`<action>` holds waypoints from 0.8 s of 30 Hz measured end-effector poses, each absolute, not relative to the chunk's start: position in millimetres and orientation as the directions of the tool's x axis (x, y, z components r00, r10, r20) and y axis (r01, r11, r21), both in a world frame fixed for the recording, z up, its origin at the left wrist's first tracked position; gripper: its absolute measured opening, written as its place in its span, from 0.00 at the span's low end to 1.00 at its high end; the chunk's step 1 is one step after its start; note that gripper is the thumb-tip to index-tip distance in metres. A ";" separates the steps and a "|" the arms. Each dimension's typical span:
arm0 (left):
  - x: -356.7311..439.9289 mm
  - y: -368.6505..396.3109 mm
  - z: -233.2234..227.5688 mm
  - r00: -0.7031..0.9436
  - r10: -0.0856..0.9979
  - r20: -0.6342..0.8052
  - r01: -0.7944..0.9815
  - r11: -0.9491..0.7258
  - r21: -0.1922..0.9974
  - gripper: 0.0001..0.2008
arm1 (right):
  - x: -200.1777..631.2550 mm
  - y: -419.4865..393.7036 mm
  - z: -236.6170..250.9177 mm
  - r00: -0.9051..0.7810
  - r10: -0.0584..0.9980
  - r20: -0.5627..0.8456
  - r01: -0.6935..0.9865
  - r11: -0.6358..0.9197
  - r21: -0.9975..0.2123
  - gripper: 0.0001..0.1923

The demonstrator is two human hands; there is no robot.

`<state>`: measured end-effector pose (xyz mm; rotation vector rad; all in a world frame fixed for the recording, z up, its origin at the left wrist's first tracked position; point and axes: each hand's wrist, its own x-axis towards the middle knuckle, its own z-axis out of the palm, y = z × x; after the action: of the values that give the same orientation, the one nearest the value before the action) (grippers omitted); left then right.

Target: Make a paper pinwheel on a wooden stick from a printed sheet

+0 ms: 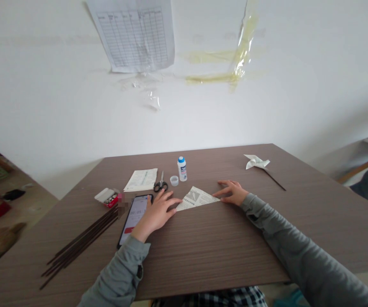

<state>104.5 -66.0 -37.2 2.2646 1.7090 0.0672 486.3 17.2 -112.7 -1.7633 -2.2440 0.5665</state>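
Observation:
A triangle of folded printed paper [197, 199] lies on the brown table, its peak pointing away from me and its long edge toward me. At its left corner is my left hand [159, 212], fingers spread and fingertips touching or nearly touching the paper. My right hand [234, 193] rests by the right corner, fingers apart, the tips at the paper's edge. Neither hand grips anything. Just beyond the triangle stands a white glue bottle [182, 169] with a blue top. A small clear cap [174, 181] sits beside it.
Left of my hands lie black-handled scissors [160, 184], a stack of printed paper [141, 180], a small open red-and-white box [107, 197], several dark thin sticks [84, 241] and a phone [135, 217] partly under my left hand. A paper pinwheel [257, 162] on a stick lies at the far right.

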 end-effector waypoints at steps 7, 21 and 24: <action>107.7 -67.8 -44.8 0.293 0.951 -0.103 0.919 -0.250 0.306 0.24 | 485.0 12.3 -104.9 -0.288 0.958 -0.008 0.849 0.252 -0.465 0.20; 171.8 -77.3 -63.0 0.168 0.975 0.148 0.944 -0.203 0.259 0.13 | 414.8 -31.9 -103.4 -0.168 0.980 0.108 0.921 0.195 -0.336 0.23; 178.6 -73.1 -63.6 0.164 0.978 0.128 0.941 -0.194 0.279 0.15 | 406.6 -31.6 -102.1 -0.136 0.987 0.090 0.921 0.159 -0.354 0.25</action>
<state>178.6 -73.1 -63.6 2.2904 1.9027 0.4222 406.6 -31.6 -102.1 -1.8348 -2.1409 0.3072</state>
